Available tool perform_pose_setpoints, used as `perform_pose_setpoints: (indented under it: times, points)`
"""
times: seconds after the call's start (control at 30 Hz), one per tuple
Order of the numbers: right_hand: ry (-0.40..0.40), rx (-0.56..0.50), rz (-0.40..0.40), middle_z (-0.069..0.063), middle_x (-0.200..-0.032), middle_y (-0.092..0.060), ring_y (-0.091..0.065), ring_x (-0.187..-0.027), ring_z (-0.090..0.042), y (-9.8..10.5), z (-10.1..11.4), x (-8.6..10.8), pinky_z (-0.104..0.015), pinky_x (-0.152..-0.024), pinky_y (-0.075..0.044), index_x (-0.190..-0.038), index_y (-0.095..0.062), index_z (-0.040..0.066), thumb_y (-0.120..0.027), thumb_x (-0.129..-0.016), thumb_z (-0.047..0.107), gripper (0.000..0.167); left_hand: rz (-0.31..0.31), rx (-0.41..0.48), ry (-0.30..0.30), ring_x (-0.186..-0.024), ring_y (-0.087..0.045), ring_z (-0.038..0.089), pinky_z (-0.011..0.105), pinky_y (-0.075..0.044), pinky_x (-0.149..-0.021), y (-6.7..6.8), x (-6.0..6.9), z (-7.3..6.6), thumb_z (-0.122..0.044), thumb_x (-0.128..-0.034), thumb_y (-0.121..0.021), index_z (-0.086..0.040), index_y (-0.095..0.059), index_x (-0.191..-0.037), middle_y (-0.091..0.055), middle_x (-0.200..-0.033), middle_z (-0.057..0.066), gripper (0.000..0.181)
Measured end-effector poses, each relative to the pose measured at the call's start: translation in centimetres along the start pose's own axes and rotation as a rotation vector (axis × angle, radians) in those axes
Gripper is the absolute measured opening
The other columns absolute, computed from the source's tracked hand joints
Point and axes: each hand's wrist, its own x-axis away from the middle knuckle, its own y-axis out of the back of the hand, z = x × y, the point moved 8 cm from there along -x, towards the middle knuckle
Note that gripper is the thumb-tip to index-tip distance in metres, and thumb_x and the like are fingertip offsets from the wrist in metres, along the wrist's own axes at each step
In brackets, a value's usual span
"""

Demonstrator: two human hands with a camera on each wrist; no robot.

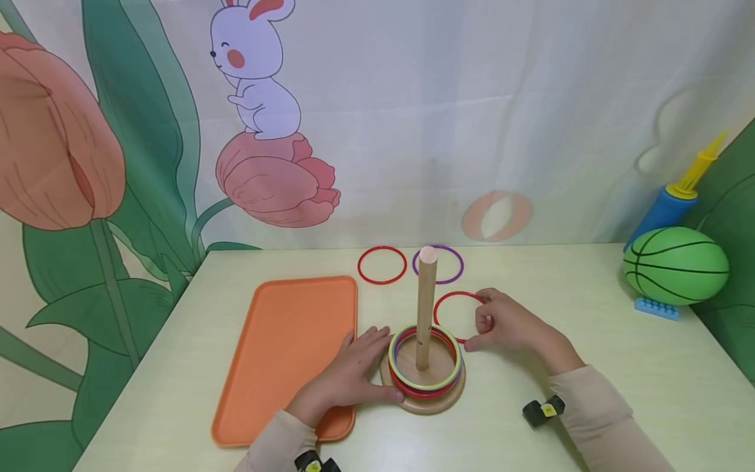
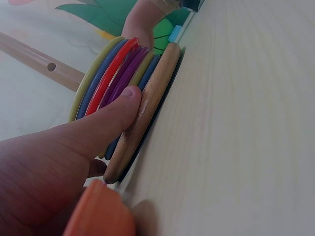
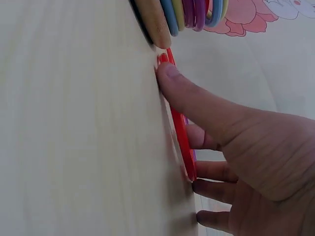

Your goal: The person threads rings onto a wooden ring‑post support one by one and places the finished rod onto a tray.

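A wooden ring stand with a round base [image 1: 436, 408] and an upright peg [image 1: 426, 295] carries several stacked rings, a yellow ring [image 1: 433, 387] on top. In the left wrist view, blue, red and purple rings [image 2: 129, 66] show below it. Along the stand's left side lies my left hand [image 1: 350, 373], fingers extended, its thumb touching the stack's lower edge and the base. Right of the stand, my right hand [image 1: 510, 324] holds a red ring [image 1: 436, 307] between thumb and fingers. That ring stays close to the tabletop, by the base in the right wrist view.
An orange tray [image 1: 283, 354] lies left of the stand. Behind are another red ring [image 1: 358, 265] and a purple ring [image 1: 462, 265]. A green ball [image 1: 675, 265], a blue brick [image 1: 656, 309] and a blue-yellow pump [image 1: 666, 206] are at the far right. A printed curtain [image 1: 401, 131] hangs behind.
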Motion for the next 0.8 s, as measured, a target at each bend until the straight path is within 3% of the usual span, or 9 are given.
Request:
perform_pose_setpoints:
  times: [0.37,0.8]
  points:
    - [-0.017,-0.004,-0.072,-0.022,-0.130,-0.062,-0.054,-0.131,-0.041,1.0,-0.6,0.1,-0.050,-0.099,-0.050,-0.066,-0.055,0.020,-0.098,-0.071,0.044,0.050,0.007,0.003,0.004,-0.160,-0.022,0.037,0.066,-0.004,-0.126,-0.2,0.0,0.1,-0.058,-0.0815,-0.086,-0.014,-0.044,-0.161,-0.034,-0.170,0.013,0.100]
    - [-0.034,-0.023,-0.147,-0.027,-0.139,-0.059,-0.054,-0.129,-0.046,3.0,-0.1,0.1,-0.053,-0.098,-0.049,-0.071,-0.056,0.018,-0.098,-0.073,0.041,0.047,0.007,0.003,0.010,-0.160,-0.021,0.036,0.065,-0.002,-0.127,-0.1,-0.1,0.1,-0.059,-0.0818,-0.086,-0.014,-0.043,-0.161,-0.033,-0.171,0.011,0.101]
